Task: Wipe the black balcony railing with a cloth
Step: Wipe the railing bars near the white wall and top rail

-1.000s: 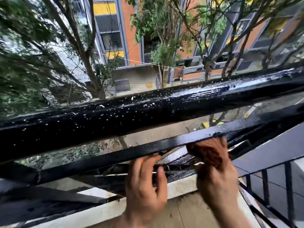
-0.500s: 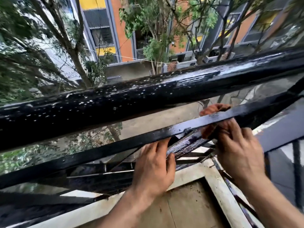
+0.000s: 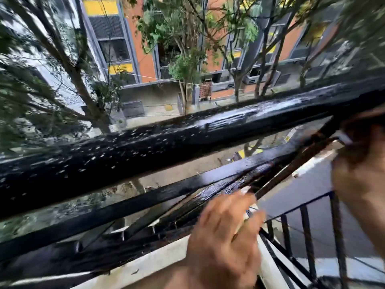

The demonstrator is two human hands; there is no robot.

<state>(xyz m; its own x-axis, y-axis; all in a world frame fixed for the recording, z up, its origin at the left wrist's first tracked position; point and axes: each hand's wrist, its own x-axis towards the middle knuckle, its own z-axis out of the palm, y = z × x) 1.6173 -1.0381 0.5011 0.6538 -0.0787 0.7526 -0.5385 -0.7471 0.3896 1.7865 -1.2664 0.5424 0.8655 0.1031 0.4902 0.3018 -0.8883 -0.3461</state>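
Beyond wet black railing (image 3: 166, 147), trees (image 3: 183, 67), orange building (image 3: 145, 59).

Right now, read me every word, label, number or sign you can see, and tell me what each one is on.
Faint grey lettering on the pale wall behind the tree at left: too blurred to read.
Yellow marks on the street below: paint patches, no legible characters.
Black railing and the brown cloth in the right hand: no writing.
So nothing can be read.
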